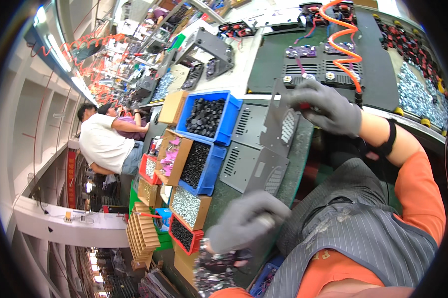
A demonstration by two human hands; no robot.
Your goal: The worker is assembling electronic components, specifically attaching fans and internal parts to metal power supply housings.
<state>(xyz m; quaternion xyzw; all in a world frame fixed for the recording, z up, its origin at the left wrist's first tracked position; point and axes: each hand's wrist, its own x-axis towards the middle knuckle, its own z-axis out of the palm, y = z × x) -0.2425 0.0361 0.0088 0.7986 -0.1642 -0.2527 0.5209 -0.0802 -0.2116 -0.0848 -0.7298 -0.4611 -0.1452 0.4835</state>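
My right hand (328, 107), in a grey glove, is closed beside the upright edge of a bent grey metal panel (275, 121). A bit of red shows at its fingers; what it grips is mostly hidden. My left hand (246, 221), also gloved in grey, is slightly blurred over the green bench with its fingers curled. Something pale shows at those fingertips, too unclear to name. Between the hands lies a second slotted grey metal panel (246, 166), a round vent pattern at its near end.
Blue bins of black parts (204, 116) and boxes of small screws (185, 206) line the bench's left. A coiled orange hose (340, 35) hangs over slotted panels with purple circuit boards (301, 51). Loose silver fasteners (420, 94) lie far right. A person (107, 141) stands at left.
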